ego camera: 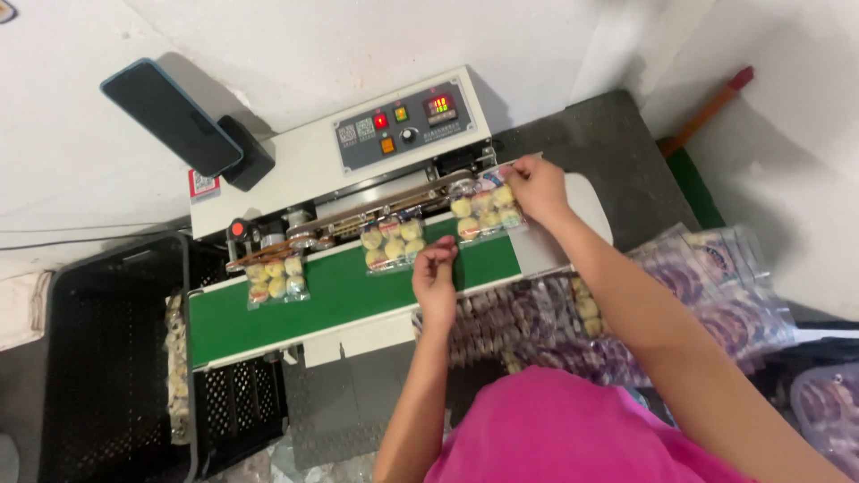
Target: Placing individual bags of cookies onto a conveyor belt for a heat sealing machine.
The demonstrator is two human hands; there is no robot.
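From the head camera, my right hand (537,186) pinches the top edge of a clear bag of round pale sweets (486,211), fingers closed on it where it meets the sealing slot of the white band sealer (304,156). The bag lies at the right end of the green conveyor belt (331,291). My left hand (436,275) hovers over the belt's near edge, fingers curled loosely together, holding nothing that I can see. Two more filled bags ride the belt: one in the middle (392,241), one near the left end (276,278). A black crate (98,358) stands below the belt's left end, and a heap of purple-printed bags (680,295) lies under my right arm.
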